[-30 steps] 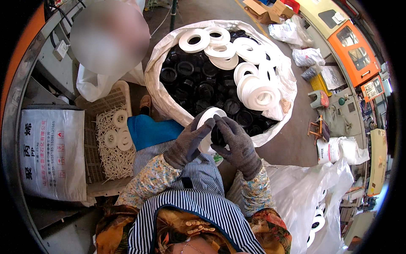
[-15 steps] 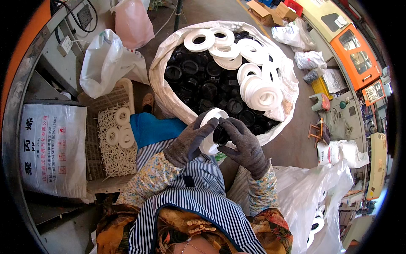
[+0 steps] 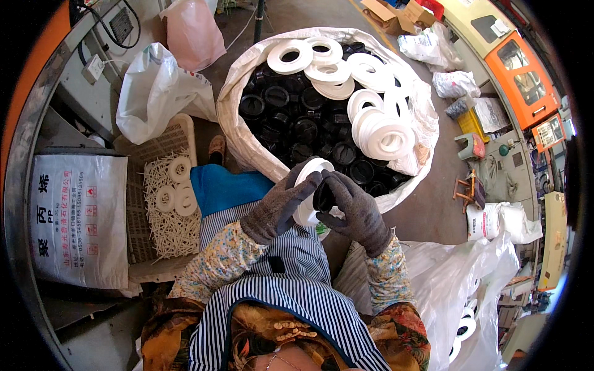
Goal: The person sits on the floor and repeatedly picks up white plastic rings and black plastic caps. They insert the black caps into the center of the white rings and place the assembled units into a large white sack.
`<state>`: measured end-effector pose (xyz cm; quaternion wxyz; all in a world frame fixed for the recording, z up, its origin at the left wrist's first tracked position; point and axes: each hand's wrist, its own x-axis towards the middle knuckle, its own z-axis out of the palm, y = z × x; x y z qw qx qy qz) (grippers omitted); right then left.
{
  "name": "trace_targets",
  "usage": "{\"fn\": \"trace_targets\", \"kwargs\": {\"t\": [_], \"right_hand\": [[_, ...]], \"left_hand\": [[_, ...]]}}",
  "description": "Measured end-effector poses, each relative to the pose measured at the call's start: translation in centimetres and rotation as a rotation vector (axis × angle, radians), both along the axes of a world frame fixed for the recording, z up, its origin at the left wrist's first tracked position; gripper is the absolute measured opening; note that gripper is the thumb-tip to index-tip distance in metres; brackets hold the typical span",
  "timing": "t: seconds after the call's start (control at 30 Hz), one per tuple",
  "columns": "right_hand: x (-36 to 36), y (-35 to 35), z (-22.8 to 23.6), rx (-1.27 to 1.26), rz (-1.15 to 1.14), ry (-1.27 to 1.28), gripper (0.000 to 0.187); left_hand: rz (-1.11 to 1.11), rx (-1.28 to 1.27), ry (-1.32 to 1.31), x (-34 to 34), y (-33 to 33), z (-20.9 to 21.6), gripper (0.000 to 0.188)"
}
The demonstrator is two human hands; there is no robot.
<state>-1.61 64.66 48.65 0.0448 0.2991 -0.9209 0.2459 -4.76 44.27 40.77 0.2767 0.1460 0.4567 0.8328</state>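
Note:
Both my hands wear dark grey gloves and meet in front of my lap. A white plastic ring (image 3: 304, 213) is gripped by my left hand (image 3: 272, 207), tilted on edge. My right hand (image 3: 356, 213) has its fingers closed round a black plastic cap (image 3: 323, 196), held against the ring's middle. Fingers hide part of both pieces. Just beyond my hands stands a big white woven sack (image 3: 232, 117), full of black caps (image 3: 305, 131). Stacks of white flanged rings (image 3: 387, 139) lie on top of the caps, along the far and right sides.
A plastic crate (image 3: 189, 133) at my left contains white sticks (image 3: 170, 229) and several rings. Beside it lies a printed white bag (image 3: 80, 216). A translucent plastic bag (image 3: 433, 278) with rings inside is at my right. A small wooden stool (image 3: 468, 190) stands farther right.
The black cap has turned slightly at the white ring, and my right fingers have shifted a little around it. Both hands stay in nearly the same place.

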Motion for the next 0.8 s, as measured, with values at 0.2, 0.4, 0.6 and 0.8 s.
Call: {"fn": "trace_targets", "kwargs": {"t": [0.2,0.4,0.6,0.8], "right_hand": [[-0.3,0.1,0.0,0.131,0.054,0.115,0.073],[-1.4,0.3,0.6,0.194,0.149,0.221,0.072],[-0.5,-1.0,-1.0,-0.134,-0.171,-0.101,0.073],[0.7,-1.7,-6.1,-0.914,-0.347,-0.553,0.055]], "left_hand": [[-0.046,-0.079,0.133,-0.7,-0.7,-0.7,0.076],[-0.021,-0.068,0.107,-0.7,-0.8,0.3,0.076],[0.191,-0.186,0.252,0.6,0.3,2.9,0.071],[0.389,-0.343,0.572,2.0,2.0,1.3,0.060]]}}
